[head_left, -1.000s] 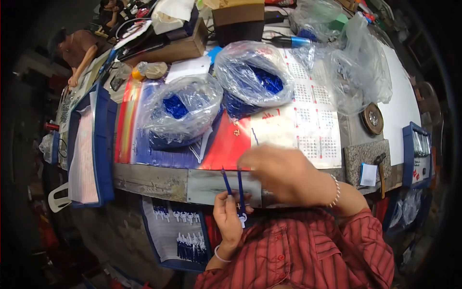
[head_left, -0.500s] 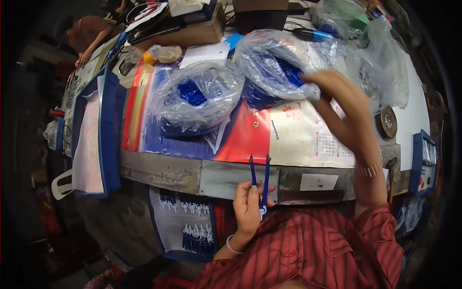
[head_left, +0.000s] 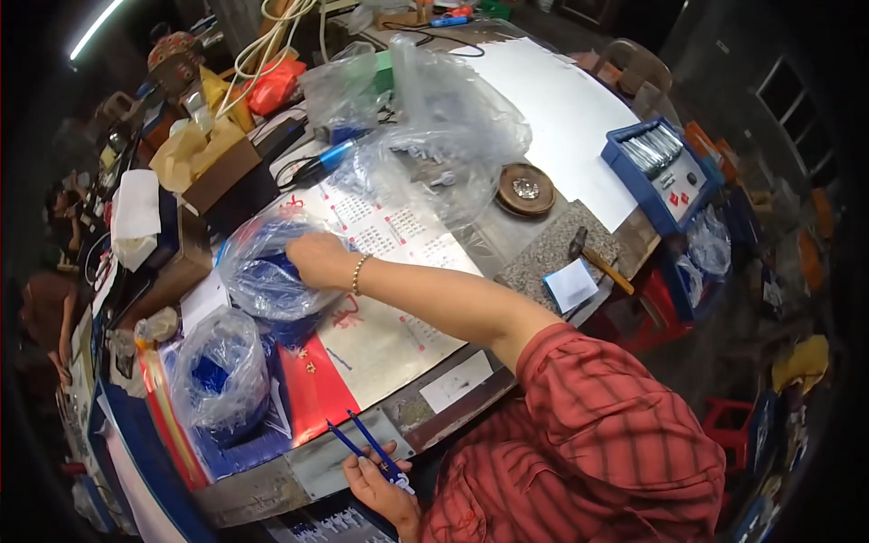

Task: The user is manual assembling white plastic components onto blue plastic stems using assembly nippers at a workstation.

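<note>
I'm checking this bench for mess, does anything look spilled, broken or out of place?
Nothing looks spilled or broken. The bench is crowded, though: a hammer lies near its edge on the stone slab, and the cable loops loosely over the boxes.

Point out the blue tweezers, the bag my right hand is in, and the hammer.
blue tweezers [head_left: 367,446], head view, midway along the two prongs.
plastic bag [head_left: 258,281], head view, its bulging clear side.
hammer [head_left: 595,258], head view, wooden handle near the head.
</note>
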`<action>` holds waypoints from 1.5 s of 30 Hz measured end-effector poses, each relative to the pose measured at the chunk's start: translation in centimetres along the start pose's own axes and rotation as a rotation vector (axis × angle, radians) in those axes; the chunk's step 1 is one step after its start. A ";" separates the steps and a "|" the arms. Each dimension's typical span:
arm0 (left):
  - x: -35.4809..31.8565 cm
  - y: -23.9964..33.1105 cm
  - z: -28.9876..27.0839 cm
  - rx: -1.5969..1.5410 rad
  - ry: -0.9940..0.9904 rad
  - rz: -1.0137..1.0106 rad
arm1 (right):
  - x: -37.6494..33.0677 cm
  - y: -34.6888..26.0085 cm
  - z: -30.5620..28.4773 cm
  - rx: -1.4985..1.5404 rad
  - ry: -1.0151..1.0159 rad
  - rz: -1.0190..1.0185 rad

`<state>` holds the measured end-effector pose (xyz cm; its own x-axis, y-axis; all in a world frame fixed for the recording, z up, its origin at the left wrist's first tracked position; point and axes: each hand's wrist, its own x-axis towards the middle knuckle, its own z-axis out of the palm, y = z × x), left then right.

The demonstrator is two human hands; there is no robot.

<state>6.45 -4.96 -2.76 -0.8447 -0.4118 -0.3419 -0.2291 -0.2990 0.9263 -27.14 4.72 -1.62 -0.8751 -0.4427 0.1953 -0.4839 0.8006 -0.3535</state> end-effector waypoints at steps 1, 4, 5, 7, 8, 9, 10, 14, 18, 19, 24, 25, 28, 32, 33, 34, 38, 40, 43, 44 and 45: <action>0.0 0.1 0.1 0.000 -0.011 0.004 | -0.1 0.0 -0.2 0.065 0.020 0.036; -0.1 0.9 0.8 -0.012 -0.063 0.008 | -0.2 0.4 -0.4 0.180 0.092 0.058; -0.5 1.3 1.4 -0.018 -0.037 0.001 | -0.2 0.5 -0.5 0.233 0.138 0.041; -1.0 1.5 2.0 -0.024 -0.013 0.000 | -0.3 0.4 -0.5 0.258 0.178 0.046; -1.3 1.5 2.1 -0.023 -0.029 0.012 | -0.4 0.5 -0.5 0.253 0.205 0.045; -1.5 1.5 2.2 -0.020 -0.047 0.027 | -0.4 0.5 -0.5 0.249 0.234 0.043; -1.7 1.4 2.3 -0.019 -0.052 0.033 | -0.6 0.6 -0.5 0.275 0.295 0.034; -2.4 1.2 2.5 -0.028 -0.077 0.043 | -1.5 0.5 -1.4 0.306 0.331 0.042; -2.6 1.0 2.3 0.000 -0.123 0.013 | -3.7 0.2 -3.7 0.404 0.308 0.027; -2.5 0.9 2.5 0.001 -0.131 0.011 | -4.5 0.4 -4.2 0.476 0.301 -0.008; -1.7 0.3 3.8 -0.036 -0.136 0.048 | -10.3 2.0 -7.8 0.727 0.250 0.080; -1.7 0.5 3.8 -0.032 -0.124 0.052 | -11.6 1.6 -8.7 0.806 0.235 0.089; -2.0 1.8 3.6 -0.002 -0.131 -0.067 | -14.9 0.7 -8.3 1.144 0.022 0.170; -0.5 0.5 2.8 0.856 -0.354 0.804 | -19.5 -2.1 -9.3 1.154 0.004 0.376; -1.6 -0.1 3.2 0.379 -0.364 0.274 | -20.7 -1.5 -8.6 1.062 -0.086 0.385; -2.3 0.9 4.9 -0.007 -0.333 -0.146 | -21.8 -1.8 -9.4 1.052 -0.060 0.487; -3.7 0.9 5.6 -0.170 -0.357 0.030 | -24.6 0.6 -6.7 1.349 -0.068 0.536; -4.2 1.1 4.9 -0.199 -0.305 0.058 | -24.0 -1.0 -6.4 1.383 -0.138 0.463; -4.3 0.5 3.8 -0.285 -0.186 0.088 | -23.3 -1.9 -6.1 1.400 -0.227 0.378; -4.3 0.4 3.5 -0.265 -0.178 0.083 | -23.2 -1.8 -6.1 1.395 -0.266 0.343; -4.2 0.6 3.4 -0.267 -0.167 0.084 | -23.3 -1.7 -6.1 1.396 -0.277 0.340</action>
<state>8.25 -0.51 -0.26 -0.9280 -0.3041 -0.2151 -0.0394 -0.4940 0.8686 -5.96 16.17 0.03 -0.8386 -0.5073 -0.1983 0.2760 -0.0819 -0.9577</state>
